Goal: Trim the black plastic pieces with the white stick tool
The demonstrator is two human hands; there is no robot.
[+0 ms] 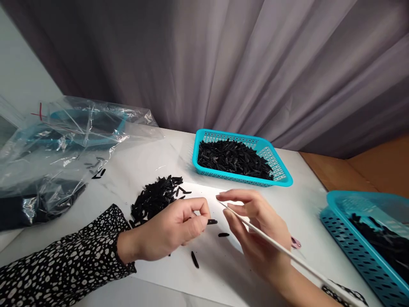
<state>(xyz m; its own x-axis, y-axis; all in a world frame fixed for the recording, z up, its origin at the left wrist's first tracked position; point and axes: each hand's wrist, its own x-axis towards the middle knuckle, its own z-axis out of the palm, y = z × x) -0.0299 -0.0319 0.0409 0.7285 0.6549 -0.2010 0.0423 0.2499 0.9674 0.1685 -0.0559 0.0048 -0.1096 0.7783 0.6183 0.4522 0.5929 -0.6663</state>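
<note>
My left hand (179, 224) pinches a small, slender black piece (212, 221) between thumb and curled forefinger, its tip sticking out to the right. Beside it, my right hand (258, 226) has thumb and fingers closed around the end of a long thin white stick (275, 243), which runs back to the lower right. The two hands are a little apart. Behind my left hand lies a heap of similar black pieces (156, 196) on a white sheet (179, 281). A loose black piece (223, 235) and another black piece (195, 259) rest nearer me.
A turquoise basket (281, 172) of black pieces stands at the back. Another turquoise basket (348, 251) is at the right edge. Clear plastic bags (79, 132) cover the left side. A small pink object (295, 242) lies partly hidden behind my right hand. A grey curtain (204, 64) hangs behind.
</note>
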